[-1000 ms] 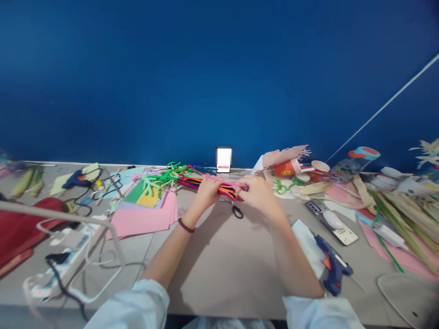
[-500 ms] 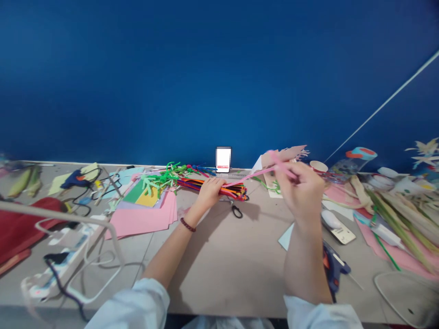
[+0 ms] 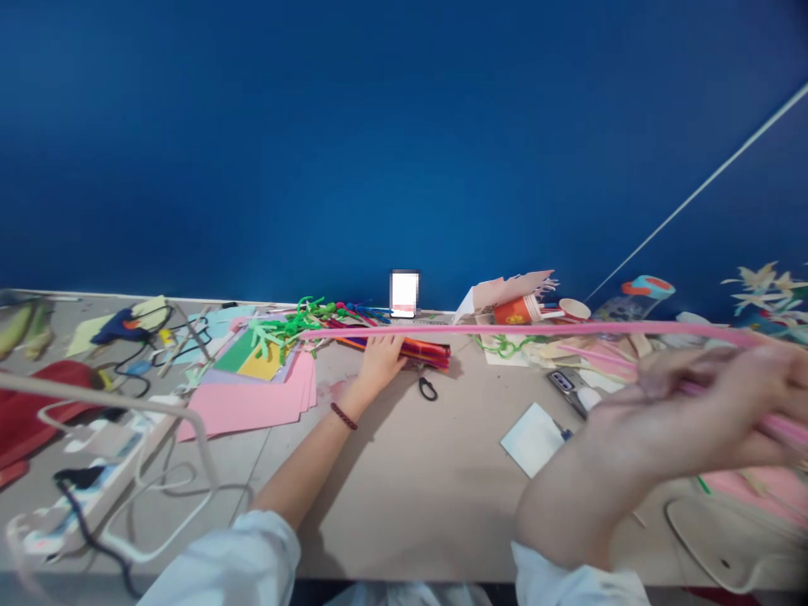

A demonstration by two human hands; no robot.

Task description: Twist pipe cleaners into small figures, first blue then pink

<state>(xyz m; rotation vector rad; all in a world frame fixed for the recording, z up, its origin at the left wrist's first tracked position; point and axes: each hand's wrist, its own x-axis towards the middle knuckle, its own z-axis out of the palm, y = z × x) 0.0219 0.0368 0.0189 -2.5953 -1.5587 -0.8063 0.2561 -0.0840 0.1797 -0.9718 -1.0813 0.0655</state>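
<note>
My left hand rests with its fingers closed on a bundle of coloured pipe cleaners lying on the table near the back wall. My right hand, blurred by motion, is raised at the right and pinches a long pink pipe cleaner that stretches leftward across the view, free of the bundle. Small black-handled scissors lie just in front of the bundle.
Pink and coloured paper sheets and green twisted pipe cleaners lie left of the bundle. A phone stands against the blue wall. Paper cups, a white paper square, cables and a power strip lie around.
My right hand has pulled one pink pipe cleaner out of the bundle and swung far right and toward me. The left hand stays on the bundle. The view has shifted slightly right.
</note>
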